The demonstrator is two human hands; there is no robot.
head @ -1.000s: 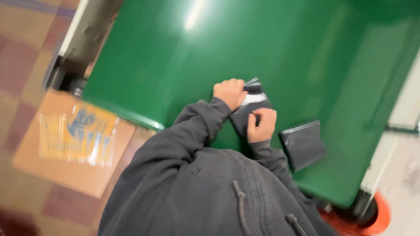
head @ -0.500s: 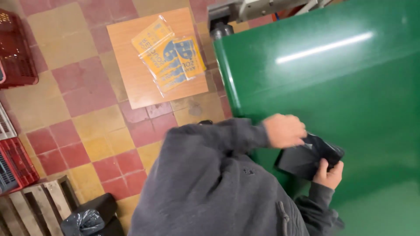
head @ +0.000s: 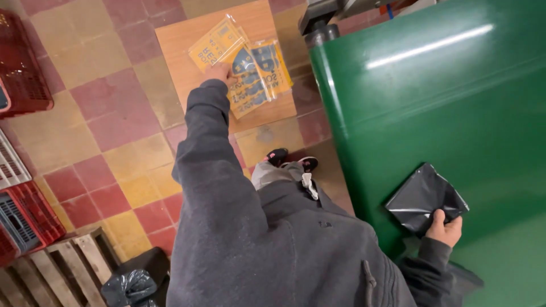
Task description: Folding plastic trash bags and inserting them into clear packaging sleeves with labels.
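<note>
My left hand (head: pixel 219 72) reaches down to a wooden board (head: pixel 181 51) on the tiled floor. Its fingers close on a clear packet with yellow and blue print (head: pixel 215 46), which lies on top of several similar packets (head: pixel 259 71). My right hand (head: pixel 446 228) grips the lower edge of a folded black plastic bag (head: pixel 424 196). The bag rests flat on a glossy green surface (head: pixel 432 96) at the right. My grey sleeves and my shoes (head: pixel 290 159) show in the middle.
Red plastic crates (head: pixel 23 74) stand at the left edge, with another crate (head: pixel 25 219) lower down. A wooden pallet (head: pixel 62 264) and a tied black rubbish bag (head: pixel 133 281) sit at the bottom left. A grey metal post (head: pixel 321 28) rises beside the green surface.
My left hand has let go of the black bag and stretched out to the packets on the board. My right hand still holds the bag. The view has swung towards the floor.
</note>
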